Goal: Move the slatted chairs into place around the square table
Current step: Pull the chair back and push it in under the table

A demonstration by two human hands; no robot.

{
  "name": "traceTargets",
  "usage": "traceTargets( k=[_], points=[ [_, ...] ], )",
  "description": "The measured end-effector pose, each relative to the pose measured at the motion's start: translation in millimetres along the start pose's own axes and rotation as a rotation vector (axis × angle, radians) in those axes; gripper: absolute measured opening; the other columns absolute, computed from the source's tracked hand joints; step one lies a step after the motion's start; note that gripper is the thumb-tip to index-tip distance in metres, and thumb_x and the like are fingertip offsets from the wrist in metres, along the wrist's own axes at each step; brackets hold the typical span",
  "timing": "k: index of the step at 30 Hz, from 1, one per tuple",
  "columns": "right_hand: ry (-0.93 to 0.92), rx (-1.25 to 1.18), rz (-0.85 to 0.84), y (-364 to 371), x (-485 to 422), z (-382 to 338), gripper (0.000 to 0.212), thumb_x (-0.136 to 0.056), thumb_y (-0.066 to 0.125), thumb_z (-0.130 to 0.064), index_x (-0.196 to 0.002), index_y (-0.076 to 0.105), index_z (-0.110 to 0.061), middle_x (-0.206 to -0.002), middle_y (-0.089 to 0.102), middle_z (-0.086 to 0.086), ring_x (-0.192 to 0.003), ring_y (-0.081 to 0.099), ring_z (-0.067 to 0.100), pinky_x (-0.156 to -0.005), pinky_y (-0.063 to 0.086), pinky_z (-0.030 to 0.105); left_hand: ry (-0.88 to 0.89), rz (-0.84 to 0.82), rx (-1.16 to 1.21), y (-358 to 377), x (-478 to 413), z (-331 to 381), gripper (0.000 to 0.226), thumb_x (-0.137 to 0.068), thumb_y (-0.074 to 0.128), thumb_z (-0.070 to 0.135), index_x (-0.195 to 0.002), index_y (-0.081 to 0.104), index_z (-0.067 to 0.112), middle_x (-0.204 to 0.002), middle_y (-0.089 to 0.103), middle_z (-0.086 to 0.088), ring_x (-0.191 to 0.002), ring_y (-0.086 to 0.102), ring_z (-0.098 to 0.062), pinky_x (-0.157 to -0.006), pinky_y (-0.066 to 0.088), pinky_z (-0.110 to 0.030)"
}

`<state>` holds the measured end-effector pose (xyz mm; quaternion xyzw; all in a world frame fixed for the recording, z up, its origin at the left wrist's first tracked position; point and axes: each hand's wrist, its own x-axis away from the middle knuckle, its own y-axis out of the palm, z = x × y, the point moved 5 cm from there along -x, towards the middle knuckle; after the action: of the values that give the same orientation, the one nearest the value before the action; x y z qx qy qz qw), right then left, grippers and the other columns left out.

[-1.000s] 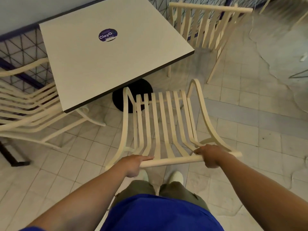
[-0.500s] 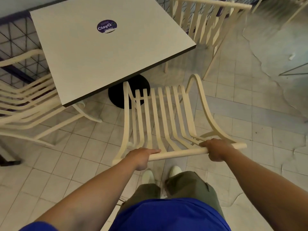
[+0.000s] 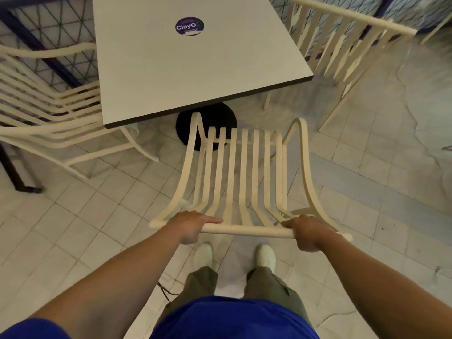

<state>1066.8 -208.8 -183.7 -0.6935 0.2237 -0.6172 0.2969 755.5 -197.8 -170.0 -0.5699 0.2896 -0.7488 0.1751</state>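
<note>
Blue short-sleeved shirt (image 3: 234,321), olive-green trousers (image 3: 266,287), pale shoes (image 3: 265,255), bare forearms.

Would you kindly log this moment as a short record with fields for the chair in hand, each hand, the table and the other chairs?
near chair: cream, slatted, seat front pointing at the table's near edge
top rail: held at both ends
left hand: grips the rail's left part
right hand: grips the rail's right part
square table: white top, dark edge, black round base
sticker: purple, round, on the tabletop
left chair: beside the table's left side
far chair: at the table's right side
</note>
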Motion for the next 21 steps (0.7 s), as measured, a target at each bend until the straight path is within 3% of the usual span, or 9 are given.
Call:
traceTargets(
  k=[10, 16, 21],
  points=[
    [-0.162, 0.132, -0.003, -24, -13, 19, 0.057, -0.086, 0.068, -0.015, -0.136, 0.054, -0.037, -0.114, 0.062, -0.006, -0.097, 0.061, 0.013, -0.09, 0.052, 0.031, -0.142, 0.058, 0.132, 21, 16, 34, 0.084, -0.097, 0.053, 0.003, -0.147, 0.025, 0.064, -0.118, 0.054, 0.0, -0.086, 0.053, -0.017, -0.071, 0.041, -0.029],
    [-0.268, 0.201, -0.021, -36, -20, 26, 0.054, -0.085, 0.067, -0.012, -0.134, 0.057, -0.032, -0.114, 0.062, -0.003, -0.099, 0.06, 0.016, -0.092, 0.051, 0.034, -0.214, 0.079, 0.201, 27, 21, 49, 0.082, -0.098, 0.049, 0.004, -0.144, 0.026, 0.068, -0.109, 0.055, 0.003, -0.074, 0.054, -0.015, -0.057, 0.04, -0.027],
    [-0.276, 0.221, -0.028, -35, -15, 28, 0.056, -0.087, 0.065, -0.012, -0.137, 0.055, -0.034, -0.115, 0.063, -0.003, -0.099, 0.062, 0.016, -0.091, 0.052, 0.033, -0.245, 0.095, 0.229, 36, 31, 60, 0.087, -0.096, 0.052, 0.0, -0.145, 0.025, 0.066, -0.118, 0.057, 0.001, -0.077, 0.054, -0.014, -0.061, 0.042, -0.025]
  ],
)
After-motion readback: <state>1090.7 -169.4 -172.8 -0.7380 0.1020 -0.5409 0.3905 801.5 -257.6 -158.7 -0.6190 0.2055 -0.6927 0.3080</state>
